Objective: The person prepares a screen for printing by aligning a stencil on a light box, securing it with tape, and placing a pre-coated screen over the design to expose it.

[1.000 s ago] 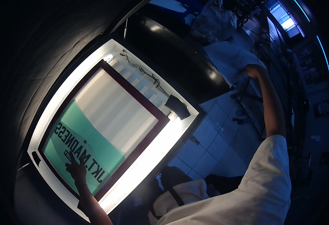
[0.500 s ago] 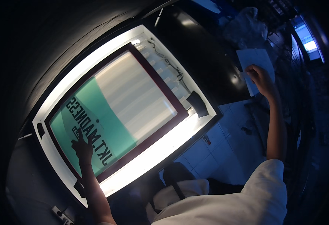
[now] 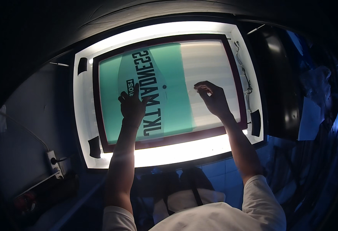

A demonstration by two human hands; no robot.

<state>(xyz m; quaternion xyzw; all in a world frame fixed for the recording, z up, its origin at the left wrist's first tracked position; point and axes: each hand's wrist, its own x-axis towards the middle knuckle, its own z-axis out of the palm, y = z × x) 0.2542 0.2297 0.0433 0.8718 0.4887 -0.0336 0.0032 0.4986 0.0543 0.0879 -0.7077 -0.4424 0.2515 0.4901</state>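
A dark red screen-printing frame lies on a lit white light box. The left part of its mesh is green, the right part pale. On the green part is a clear film with large dark mirrored lettering and a small round dark mark beside it. My left hand rests over the film at the lettering, fingers spread. Over the pale mesh, right of the green edge, my right hand has its thumb and fingertips pinched together. What may be in the pinch is too small to make out.
Black pads sit at corners of the box, and a cable runs inside its right wall. A pale sheet hangs at a black surface on the right. A power strip with a plug is at lower left.
My right hand has come from the pale sheet at the right to above the mesh. My left hand stays at the lettering. The view has turned toward the light box.
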